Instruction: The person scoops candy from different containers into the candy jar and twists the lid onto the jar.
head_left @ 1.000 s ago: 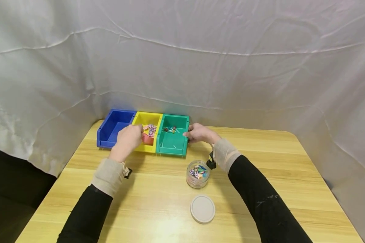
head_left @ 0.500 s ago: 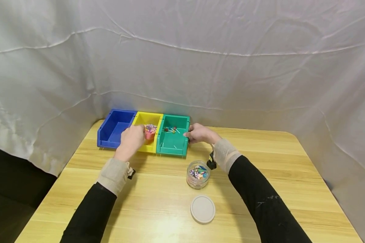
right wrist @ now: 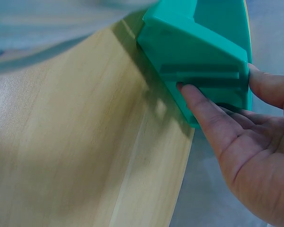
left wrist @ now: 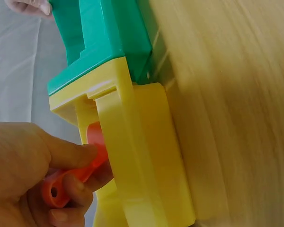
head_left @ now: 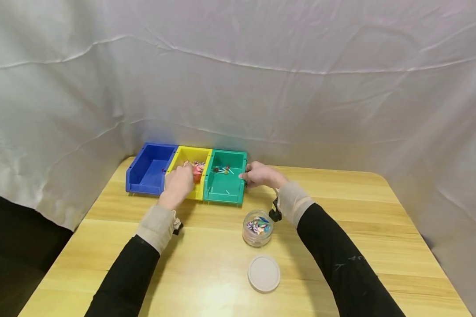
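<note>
In the head view my left hand [head_left: 178, 182] is over the front of the yellow bin [head_left: 198, 193]. It grips a red scoop [head_left: 196, 175] whose bowl is inside that bin, among small striped colourful pieces [head_left: 199, 165]. The left wrist view shows the scoop's handle [left wrist: 57, 191], with a hole in its end, between thumb and fingers. My right hand [head_left: 260, 174] holds the right side wall of the green bin [head_left: 224, 199]. In the right wrist view its thumb is at the rim and its fingers lie along the outer wall.
A blue bin [head_left: 152, 174] stands left of the yellow one. Small lollipop-like pieces [head_left: 225, 170] lie in the green bin. Nearer on the wooden table [head_left: 210, 264] are an uncovered clear jar [head_left: 257, 237] with colourful pieces and a pale round lid [head_left: 264, 273]. A grey curtain [head_left: 262, 105] hangs behind.
My left hand has moved right with the scoop, and the scoop's bowl sits among the pieces in the yellow bin. A small dark red spot now shows at the blue bin's right side. My right hand stays put.
</note>
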`<state>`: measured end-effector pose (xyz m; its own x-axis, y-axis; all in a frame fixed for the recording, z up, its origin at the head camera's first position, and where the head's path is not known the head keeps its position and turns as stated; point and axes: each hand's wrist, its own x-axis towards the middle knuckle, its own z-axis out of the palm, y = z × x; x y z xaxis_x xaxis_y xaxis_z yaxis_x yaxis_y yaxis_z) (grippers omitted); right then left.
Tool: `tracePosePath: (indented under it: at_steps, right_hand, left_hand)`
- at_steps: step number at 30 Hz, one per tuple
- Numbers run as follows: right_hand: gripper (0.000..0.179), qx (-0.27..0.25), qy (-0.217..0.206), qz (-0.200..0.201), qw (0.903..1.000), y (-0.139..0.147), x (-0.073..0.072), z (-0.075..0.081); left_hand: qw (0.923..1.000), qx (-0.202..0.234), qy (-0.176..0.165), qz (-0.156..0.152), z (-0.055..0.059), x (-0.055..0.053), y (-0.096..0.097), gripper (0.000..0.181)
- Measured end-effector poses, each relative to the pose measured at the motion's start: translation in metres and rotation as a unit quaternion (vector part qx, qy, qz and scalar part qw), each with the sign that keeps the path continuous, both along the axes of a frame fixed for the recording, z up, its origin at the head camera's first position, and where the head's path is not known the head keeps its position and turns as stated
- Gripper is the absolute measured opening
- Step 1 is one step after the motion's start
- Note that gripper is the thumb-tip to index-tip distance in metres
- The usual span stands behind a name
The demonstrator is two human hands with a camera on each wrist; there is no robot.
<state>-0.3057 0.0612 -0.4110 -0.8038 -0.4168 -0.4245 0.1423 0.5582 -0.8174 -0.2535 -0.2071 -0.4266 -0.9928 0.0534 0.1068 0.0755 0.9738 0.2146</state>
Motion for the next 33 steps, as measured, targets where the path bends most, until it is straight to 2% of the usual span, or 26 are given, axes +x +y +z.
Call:
tracePosePath:
  at_steps: [7,13,18,22,26,30,33]
  right_hand:
    - [0.043,0.004,0.011,-0.004,0.9999,-0.001,0.000,0.000]
    - [0.050,-0.001,0.002,-0.001,1.0000,0.000,0.002,0.004]
    - [0.037,0.011,0.011,0.000,0.9999,0.001,0.002,0.004]
    - [0.029,0.015,0.012,0.001,0.9998,0.003,0.002,0.003]
    - [0.031,0.016,0.005,0.005,0.9998,0.003,0.002,0.002]
    - [0.031,0.021,0.004,0.006,0.9997,0.004,0.002,0.002]
    - [0.033,0.019,0.004,0.008,0.9998,0.004,0.002,0.001]
  left_hand:
    - [0.9999,0.012,0.005,0.006,-0.001,-0.007,-0.002,0.015]
    - [0.9985,0.035,-0.038,0.015,-0.007,-0.014,0.000,0.031]
    - [0.9964,0.075,-0.036,0.018,-0.015,-0.016,-0.001,0.032]
    - [0.9886,0.144,-0.042,0.011,-0.022,-0.015,-0.002,0.037]
    - [0.9797,0.192,-0.054,0.025,-0.030,-0.012,-0.002,0.042]
    - [0.9735,0.217,-0.055,0.046,-0.034,-0.011,0.001,0.038]
    - [0.9769,0.202,-0.056,0.040,-0.034,-0.011,0.004,0.049]
